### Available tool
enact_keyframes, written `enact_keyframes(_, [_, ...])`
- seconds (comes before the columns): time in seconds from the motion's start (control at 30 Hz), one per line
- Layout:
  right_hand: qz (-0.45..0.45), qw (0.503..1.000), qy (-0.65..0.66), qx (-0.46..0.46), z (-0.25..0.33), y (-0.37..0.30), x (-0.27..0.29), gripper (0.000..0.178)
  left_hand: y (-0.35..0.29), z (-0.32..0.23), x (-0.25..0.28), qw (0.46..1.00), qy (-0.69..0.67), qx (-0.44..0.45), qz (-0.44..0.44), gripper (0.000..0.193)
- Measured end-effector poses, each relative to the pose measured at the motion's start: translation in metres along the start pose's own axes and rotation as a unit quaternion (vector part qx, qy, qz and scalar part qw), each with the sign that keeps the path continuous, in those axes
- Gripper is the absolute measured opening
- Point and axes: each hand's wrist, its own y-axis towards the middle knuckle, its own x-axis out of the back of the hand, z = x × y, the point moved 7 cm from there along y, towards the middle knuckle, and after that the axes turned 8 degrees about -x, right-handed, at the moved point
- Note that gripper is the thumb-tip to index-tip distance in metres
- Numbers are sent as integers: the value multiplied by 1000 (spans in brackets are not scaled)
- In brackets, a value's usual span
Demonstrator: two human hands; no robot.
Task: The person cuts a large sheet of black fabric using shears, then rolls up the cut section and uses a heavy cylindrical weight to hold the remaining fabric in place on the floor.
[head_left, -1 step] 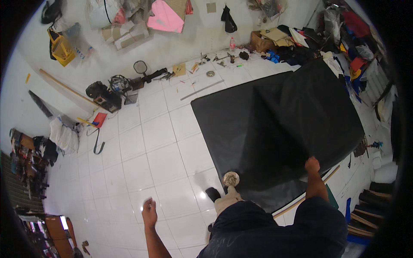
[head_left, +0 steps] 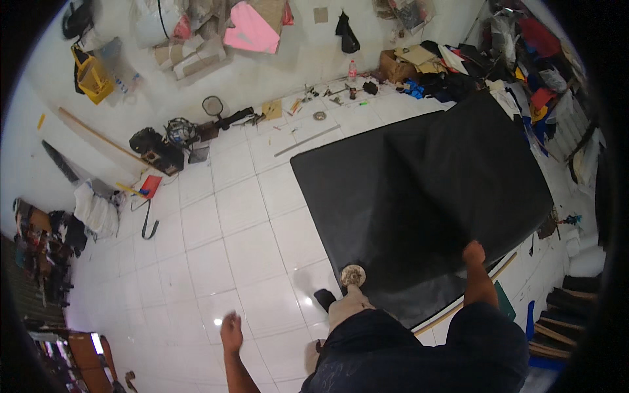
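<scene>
A large black sheet (head_left: 419, 196), smooth like vinyl or synthetic leather, lies on the tiled floor with creases running across its middle. My right hand (head_left: 474, 252) is closed at the sheet's near right part, where the creases draw toward it; the fingertips are hidden. To the left, my left hand (head_left: 231, 333) hangs over the floor tiles, its fingers loosely curved and apart, with nothing seen in it. A round beige disc (head_left: 353, 276) rests on the sheet's near left corner, right by my foot.
A long ruler (head_left: 306, 140) and scattered small tools lie beyond the sheet. A black box-shaped device (head_left: 157, 152) stands by the wall. Heaped material scraps (head_left: 458, 82) fill the far right. A wooden strip (head_left: 440, 321) runs along the sheet's near edge. A strap (head_left: 150, 219) lies at left.
My left hand has shifted slightly downward. The right hand stays at nearly the same spot on the black sheet.
</scene>
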Motion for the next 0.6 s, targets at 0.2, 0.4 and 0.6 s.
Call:
enact_keyframes(0.2, [-72, 995, 62, 11, 64, -98, -1, 24, -75, 204, 18, 945, 206, 45, 250, 29])
enact_keyframes(0.4, [-174, 978, 111, -28, 90, -229, 26, 15, 113, 213, 73, 918, 224, 29, 327, 27])
enact_keyframes(0.6, [-163, 974, 146, -50, 90, -362, 17, 11, 357, 191, 156, 956, 176, -76, 221, 25])
